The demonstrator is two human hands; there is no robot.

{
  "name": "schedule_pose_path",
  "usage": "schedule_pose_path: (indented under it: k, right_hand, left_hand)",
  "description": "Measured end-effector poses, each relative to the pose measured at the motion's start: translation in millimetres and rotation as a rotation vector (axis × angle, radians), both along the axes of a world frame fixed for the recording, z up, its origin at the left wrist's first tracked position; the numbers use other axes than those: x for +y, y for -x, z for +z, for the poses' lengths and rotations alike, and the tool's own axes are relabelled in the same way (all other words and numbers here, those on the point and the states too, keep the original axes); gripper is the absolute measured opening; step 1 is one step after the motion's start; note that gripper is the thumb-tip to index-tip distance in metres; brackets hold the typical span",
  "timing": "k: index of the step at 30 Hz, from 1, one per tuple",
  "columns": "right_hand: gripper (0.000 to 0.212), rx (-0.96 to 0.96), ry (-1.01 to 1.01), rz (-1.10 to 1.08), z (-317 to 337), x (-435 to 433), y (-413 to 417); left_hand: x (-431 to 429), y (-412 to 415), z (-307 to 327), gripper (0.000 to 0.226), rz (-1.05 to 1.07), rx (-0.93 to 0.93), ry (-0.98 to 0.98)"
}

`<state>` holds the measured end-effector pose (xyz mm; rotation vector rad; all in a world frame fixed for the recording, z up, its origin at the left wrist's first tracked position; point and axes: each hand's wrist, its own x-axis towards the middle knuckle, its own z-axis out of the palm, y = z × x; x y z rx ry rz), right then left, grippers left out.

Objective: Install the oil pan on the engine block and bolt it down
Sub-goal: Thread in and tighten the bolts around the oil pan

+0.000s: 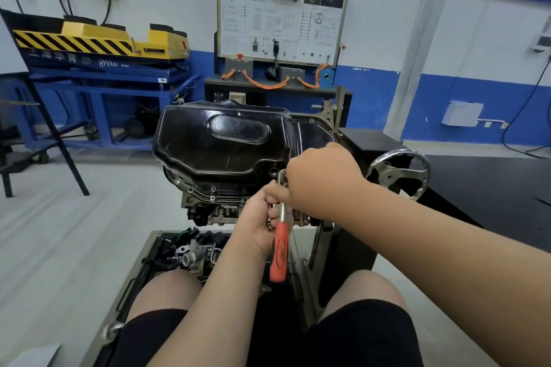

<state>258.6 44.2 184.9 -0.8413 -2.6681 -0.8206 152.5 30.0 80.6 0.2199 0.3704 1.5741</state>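
Head view: at the oil pan's [220, 143] five o'clock, right hand [322, 179] is gripping the ratchet [280, 250], left hand [258, 217] clutching bolts [270, 225].

Automotive training workshop: wiring trainer board [283, 9]

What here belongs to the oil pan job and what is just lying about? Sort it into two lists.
Job: oil pan, seated on the engine block; wrench and bolts gripped in the left hand; right hand at the wrench head.
Lying about: parts tray below; handwheel; training board; yellow lift.
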Motion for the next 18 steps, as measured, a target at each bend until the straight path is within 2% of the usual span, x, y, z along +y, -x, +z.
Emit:
schedule_pose_path:
  k: [2, 4, 6, 9, 11, 13, 15, 17, 18]
  right_hand:
    - [0.045, -0.012, -0.046, 0.052, -0.1, -0.8, 0.2]
    - [0.021, -0.060, -0.119, 0.175, 4.1, 2.7, -2.7]
    - [0.024, -0.125, -0.177, 0.226, 11.6, 6.3, -6.2]
    - [0.023, -0.152, -0.169, 0.180, 14.5, 4.8, -7.4]
    - [0.048, -0.129, -0.087, 0.062, 9.8, 1.3, -4.6]
    - [0.058, -0.053, 0.033, -0.018, 4.0, -0.6, -1.8]
    - [0.046, -0.070, -0.019, 0.017, 2.9, -1.7, -0.4]
    - [0.026, -0.114, -0.119, 0.147, 4.6, 1.5, -2.4]
    - [0.024, -0.138, -0.164, 0.195, 6.5, 4.5, -4.0]
  left_hand:
    - [1.2, -2.9, 1.7, 0.049, 0.042, -0.002, 0.008]
    - [3.5, -8.1, 4.9, 0.048, 0.082, -0.007, 0.035]
    - [5.0, -12.3, 5.0, 0.044, 0.089, -0.023, 0.052]
    - [4.7, -12.4, 0.9, 0.047, 0.059, -0.036, -0.011]
    - [3.7, -10.9, -0.9, 0.045, 0.050, -0.034, -0.034]
    - [3.8, -9.7, -1.2, 0.038, 0.088, -0.015, 0.025]
    - [4.1, -10.6, 0.5, 0.038, 0.117, 0.015, 0.054]
    - [4.3, -12.4, 5.6, 0.039, 0.103, 0.013, 0.073]
    - [4.3, -12.8, 7.5, 0.039, 0.092, 0.014, 0.089]
